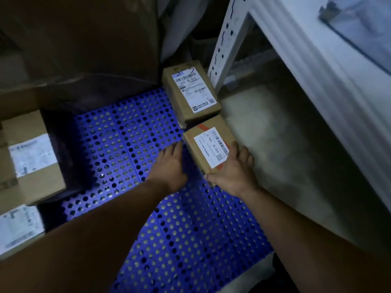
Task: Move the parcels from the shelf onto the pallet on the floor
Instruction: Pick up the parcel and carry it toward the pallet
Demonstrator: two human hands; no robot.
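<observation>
A: Two parcels on the pallet (127,134), both along its right edge. The far parcel (190,92) sits at the pallet's far right corner, label up. The near parcel (208,149) lies just this side of it, corner to corner, touching or nearly so.

B: Hands?

A: Right hand (232,172) is on the near parcel. Thumb hooked along the box's nearest edge, fingers spread down the side that faces off the pallet. It is clamped on the parcel's near corner. The forearm comes in straight from the pallet's near right corner.

B: And the left?

A: Left hand (169,166) is over the pallet's middle, palm down. Fingers are straight and close together, with the tips aimed at the near parcel's left corner. It holds nothing. Too dim to tell whether the tips touch the cardboard. The arm is stretched long across the pallet from its near left side.

B: Is the box down?

A: Cannot tell whether it rests fully on the pallet or is a shade lifted. Label faces up.

B: Around it?

A: White shelf upright (224,43) stands just beyond the pallet's far right corner, beside the far parcel. Larger labelled boxes (31,157) stand along the pallet's left side.
</observation>
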